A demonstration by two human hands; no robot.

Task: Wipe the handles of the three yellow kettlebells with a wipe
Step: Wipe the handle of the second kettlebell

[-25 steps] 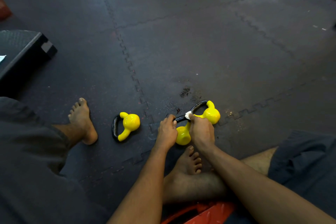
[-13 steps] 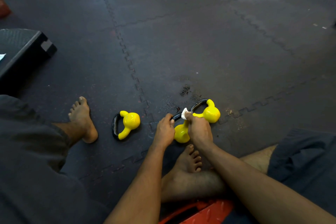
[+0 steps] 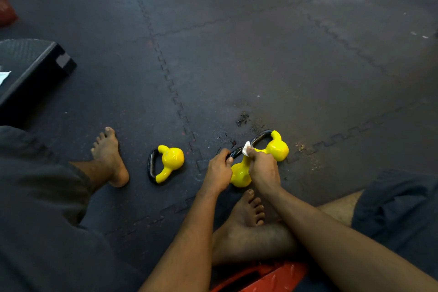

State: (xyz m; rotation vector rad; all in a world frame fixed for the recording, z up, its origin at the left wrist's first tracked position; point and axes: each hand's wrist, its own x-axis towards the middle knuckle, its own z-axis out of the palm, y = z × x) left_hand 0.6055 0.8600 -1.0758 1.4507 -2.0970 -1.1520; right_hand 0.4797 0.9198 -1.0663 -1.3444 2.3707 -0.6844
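On the mat (image 3: 284, 66), the person is wiping the middle kettlebell (image 3: 239, 174) on its handle (image 3: 237, 153): the left hand (image 3: 219, 170) is gripping the handle, the right hand (image 3: 263, 170) is pinching the wipe (image 3: 247, 148) onto it. Next, probably, working the wipe round the loop. The right kettlebell (image 3: 277, 148) and left kettlebell (image 3: 170, 163) are lying alongside.

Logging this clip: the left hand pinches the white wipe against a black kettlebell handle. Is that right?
Not quite. The head view shows the white wipe pinched in the right hand, not the left, against a black kettlebell handle. The left hand grips that handle just beside the wipe.
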